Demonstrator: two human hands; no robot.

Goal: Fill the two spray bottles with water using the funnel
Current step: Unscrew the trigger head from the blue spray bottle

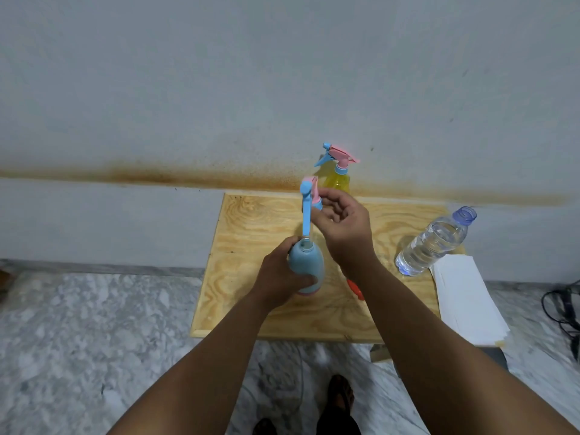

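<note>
- Wooden table (251,321) against wall.
- Water bottle (434,241), uncapped, table's right side.
- Blue spray bottle (309,266), open-necked, gripped by left hand (282,277).
- Yellow spray bottle (337,178) at back, capped.
- Right hand (342,224) pinches sprayer head (309,196), its tube in the neck.
- Orange funnel (356,288) mostly hidden under right forearm.

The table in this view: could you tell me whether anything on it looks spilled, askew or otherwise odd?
No spill shows on the table. The water bottle stands uncapped near the right edge, beside a paper stack that overhangs it. The orange funnel is mostly hidden behind the right forearm.
</note>
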